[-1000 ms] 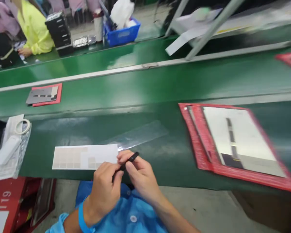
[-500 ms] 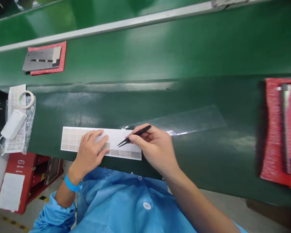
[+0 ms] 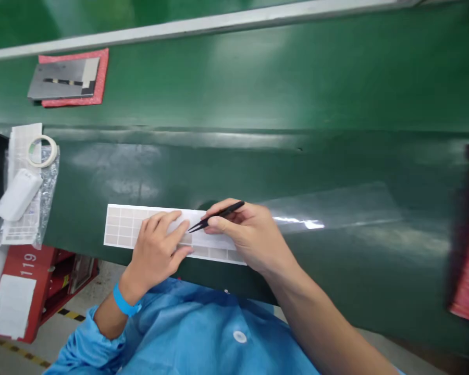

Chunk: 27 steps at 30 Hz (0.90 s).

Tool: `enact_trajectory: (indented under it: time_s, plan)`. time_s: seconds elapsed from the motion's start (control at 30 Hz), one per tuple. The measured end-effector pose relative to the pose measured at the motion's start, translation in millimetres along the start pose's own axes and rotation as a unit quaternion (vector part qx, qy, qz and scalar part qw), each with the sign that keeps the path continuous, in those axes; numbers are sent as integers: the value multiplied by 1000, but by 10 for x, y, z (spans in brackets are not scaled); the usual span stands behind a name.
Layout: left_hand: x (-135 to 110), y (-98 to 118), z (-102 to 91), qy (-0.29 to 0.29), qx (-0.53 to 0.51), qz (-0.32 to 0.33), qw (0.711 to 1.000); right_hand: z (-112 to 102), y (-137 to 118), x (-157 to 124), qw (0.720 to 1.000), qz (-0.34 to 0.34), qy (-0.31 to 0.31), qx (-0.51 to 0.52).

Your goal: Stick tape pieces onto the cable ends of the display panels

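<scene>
One label sheet (image 3: 122, 225) flat on the green surface (image 3: 359, 271), close to the near edge and left of centre. Left hand (image 3: 156, 250) laid across the middle of the sheet, fingers loosely spread, holding nothing. Right hand (image 3: 254, 232) over the sheet's right end, closed in a pinch around black tweezers (image 3: 230, 209), tips pointing left, just beside the other hand's fingers; contact between tips and sheet impossible to tell. Clear plastic strip (image 3: 347, 205) to the right. Tape roll (image 3: 53, 153) and white device (image 3: 19, 195) at the left. Gray panel (image 3: 66, 91) on red bubble wrap (image 3: 101, 73), far left.
</scene>
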<state>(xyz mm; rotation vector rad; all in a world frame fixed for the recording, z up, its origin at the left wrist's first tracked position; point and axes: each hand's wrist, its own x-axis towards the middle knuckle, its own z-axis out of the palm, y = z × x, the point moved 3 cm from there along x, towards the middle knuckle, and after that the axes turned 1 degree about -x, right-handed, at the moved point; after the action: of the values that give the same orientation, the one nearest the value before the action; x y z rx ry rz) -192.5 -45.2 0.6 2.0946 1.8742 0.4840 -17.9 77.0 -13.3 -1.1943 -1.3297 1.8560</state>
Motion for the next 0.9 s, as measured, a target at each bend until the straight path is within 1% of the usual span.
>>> enact_trajectory:
  time_s: [0.03, 0.1, 0.2, 0.37, 0.57, 0.7, 0.77, 0.8, 0.83, 0.9]
  plan:
    - [7, -1, -1, 3, 1, 2, 1000, -14, 0, 15, 1000, 8, -16, 7]
    - [23, -4, 1, 6, 2, 7, 1000, -57, 0, 30, 1000, 10, -19, -1]
    - [41, -3, 4, 9, -1, 10, 1000, -99, 6, 13, 999, -8, 8, -41]
    - [53, 21, 1, 10, -2, 7, 1000, -65, 25, -55, 995, -35, 27, -91]
    - [52, 14, 21, 0, 0, 2, 1000, -50, 47, -56, 994, -33, 33, -102]
    - [55, -33, -9, 21, 0, 35, 999, -43, 11, -45, 996, -30, 29, -74]
    - [68, -86, -30, 41, 17, 53, 998, -129, -30, -42, 997, -41, 46, -44]
    - [80, -123, -41, 57, 27, 63, 996, -220, -57, -44, 996, -51, 68, -38]
    - [99, -163, -50, 68, 36, 76, 994, -344, -90, -53, 992, -64, 97, -38]
    - [151, -241, -79, 88, 59, 105, 989, -677, -168, -116, 980, -91, 169, -52]
